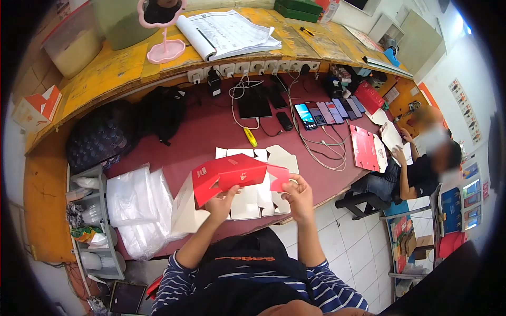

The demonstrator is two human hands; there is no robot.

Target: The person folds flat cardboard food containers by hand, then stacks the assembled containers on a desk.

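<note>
Between my hands is a partly folded red cardboard box, white on its inner side, with flaps standing out at both ends. My left hand grips its lower edge, the fingers partly hidden behind the card. At the box's right end, my right hand pinches a red flap between thumb and fingers. Beneath the box, flat unfolded box blanks lie white side up on the dark red tabletop.
Clear plastic bags lie at the left beside a grey rack. Behind are a yellow highlighter, a tablet, cables and several phones. A seated person at the right handles another red box blank.
</note>
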